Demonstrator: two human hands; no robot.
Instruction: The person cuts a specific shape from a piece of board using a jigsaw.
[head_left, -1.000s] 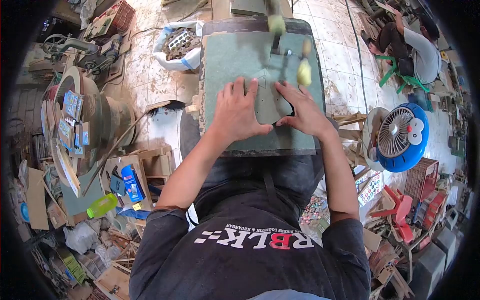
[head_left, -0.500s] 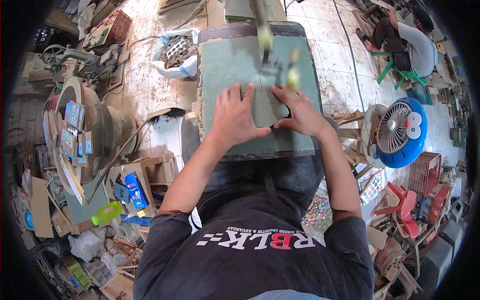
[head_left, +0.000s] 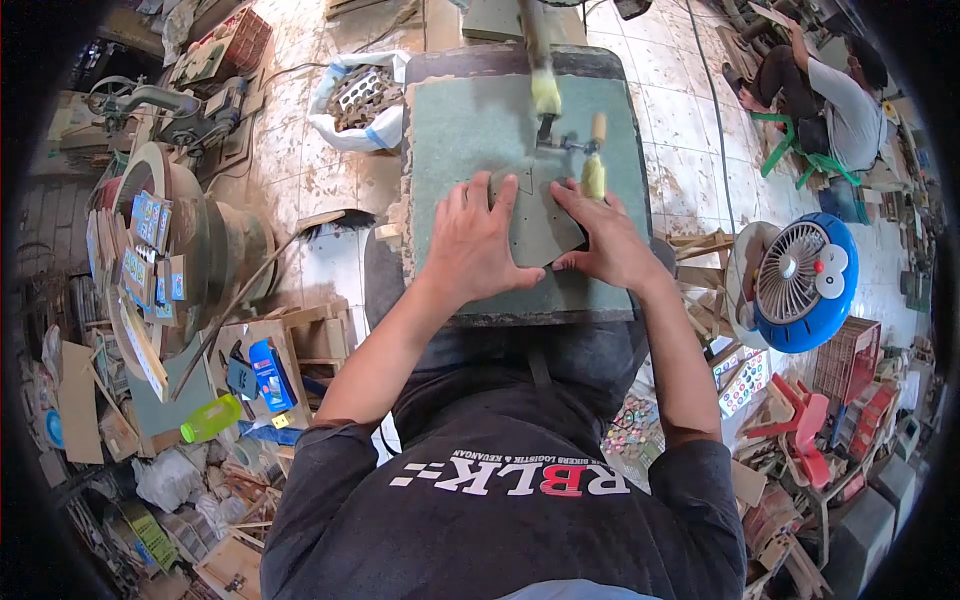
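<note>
A thin grey-green board point(head_left: 535, 232) with drawn lines and small dots lies flat on the green work table point(head_left: 470, 115). My left hand point(head_left: 475, 235) rests on the board's left part, fingers stretched forward and thumb along the near edge. On the right side, my right hand point(head_left: 610, 238) holds the board's edge between thumb and fingers. Just beyond the fingertips, a saw-like arm point(head_left: 543, 85) with a yellow-green wrapped end and a metal clamp point(head_left: 567, 143) reaches down over the table. A wooden handle point(head_left: 599, 127) and another yellow-green wrapped piece point(head_left: 594, 177) join the clamp. Any blade is too fine to make out.
A white sack point(head_left: 355, 100) of cut pieces stands beyond the table's left side. A brush point(head_left: 335, 220) lies at left. At right stand a blue fan point(head_left: 808, 282) and a red crate point(head_left: 848, 360). Another person point(head_left: 840, 110) sits on a green stool point(head_left: 800, 150) farther off.
The whole view has shifted slightly. The board has turned a little under my hands, which stay on it. The saw arm and clamp, blurred before, show more sharply.
</note>
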